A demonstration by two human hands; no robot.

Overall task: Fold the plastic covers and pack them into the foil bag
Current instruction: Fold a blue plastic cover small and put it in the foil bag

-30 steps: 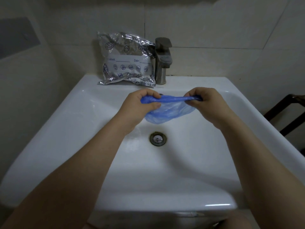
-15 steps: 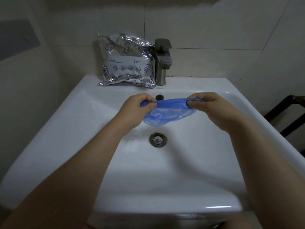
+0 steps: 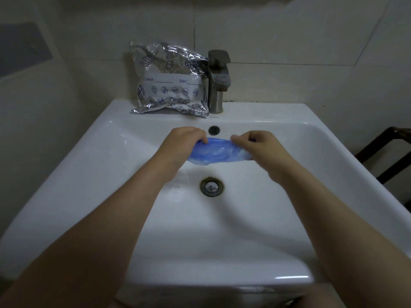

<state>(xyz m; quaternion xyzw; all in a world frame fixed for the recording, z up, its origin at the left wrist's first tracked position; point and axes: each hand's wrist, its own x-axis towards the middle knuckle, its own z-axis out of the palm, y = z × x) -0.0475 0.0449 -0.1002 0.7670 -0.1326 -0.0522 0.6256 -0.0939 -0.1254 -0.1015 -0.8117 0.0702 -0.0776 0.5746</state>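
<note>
Left hand (image 3: 181,142) and right hand (image 3: 255,144) each pinch an end of a blue plastic cover (image 3: 216,153). It sags between the grips, above the sink (image 3: 133,174). The foil bag (image 3: 170,82) stands beyond them.

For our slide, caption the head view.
Left hand and right hand hold a blue plastic cover over the sink.

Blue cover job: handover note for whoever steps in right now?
Left hand and right hand each pinch one end of the blue plastic cover, held over the sink basin above the drain.
Foil bag stands on the back ledge, left of the tap, propped against the wall.
Done: cover gathered into a partly folded bundle.
Left: finish folding, put it in the bag. No other covers in view.
</note>
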